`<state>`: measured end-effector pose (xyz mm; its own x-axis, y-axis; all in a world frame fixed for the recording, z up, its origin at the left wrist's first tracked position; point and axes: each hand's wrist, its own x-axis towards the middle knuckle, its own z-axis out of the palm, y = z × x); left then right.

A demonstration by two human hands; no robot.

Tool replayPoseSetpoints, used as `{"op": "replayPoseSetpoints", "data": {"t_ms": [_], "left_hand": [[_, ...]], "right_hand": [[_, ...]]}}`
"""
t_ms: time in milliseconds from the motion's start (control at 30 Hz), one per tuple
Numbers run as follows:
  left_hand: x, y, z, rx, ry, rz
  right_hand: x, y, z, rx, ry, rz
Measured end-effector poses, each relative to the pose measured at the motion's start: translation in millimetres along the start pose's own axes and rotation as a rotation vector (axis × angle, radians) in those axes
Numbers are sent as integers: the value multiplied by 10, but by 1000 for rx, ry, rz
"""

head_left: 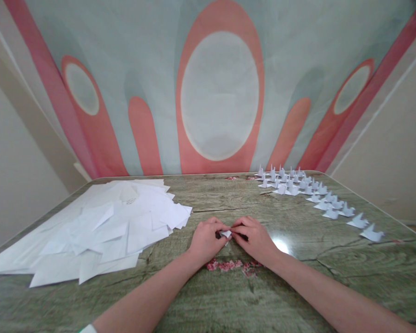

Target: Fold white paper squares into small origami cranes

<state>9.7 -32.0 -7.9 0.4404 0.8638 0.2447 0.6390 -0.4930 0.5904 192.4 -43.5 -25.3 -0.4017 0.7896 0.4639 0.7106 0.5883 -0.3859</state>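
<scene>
Between my two hands, just above the table's middle, is a small folded piece of white paper [226, 234]. My left hand [208, 238] pinches it from the left, thumb and fingers closed on it. From the right, my right hand [251, 236] has its thumb and fingertips pressed together at the paper's edge. Much of the paper is hidden behind the fingers. Off to the right stand several folded white paper cranes [372, 233] in slanting rows. A wide heap of loose white paper sheets [100, 231] lies to the left.
The wood-patterned table [208, 296] has pink blossom prints [229, 265] near my wrists and a bright light reflection beside my right wrist. Behind its far edge hangs a grey-green backdrop [162, 60] with coral shapes. Plain walls stand at both sides.
</scene>
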Motion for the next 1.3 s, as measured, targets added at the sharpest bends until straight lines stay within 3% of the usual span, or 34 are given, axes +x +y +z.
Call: {"op": "replayPoseSetpoints", "data": {"t_ms": [367, 833, 1100, 1300], "left_hand": [[-15, 40, -20, 41, -6, 13], [-111, 129, -53, 321, 2, 196], [-114, 180, -57, 555, -85, 280], [-147, 248, -89, 549, -109, 278]], "right_hand": [[3, -24, -31, -111, 12, -113], [19, -62, -60, -131, 3, -131], [27, -92, -95, -203, -46, -178], [-11, -35, -91, -134, -77, -156]]}}
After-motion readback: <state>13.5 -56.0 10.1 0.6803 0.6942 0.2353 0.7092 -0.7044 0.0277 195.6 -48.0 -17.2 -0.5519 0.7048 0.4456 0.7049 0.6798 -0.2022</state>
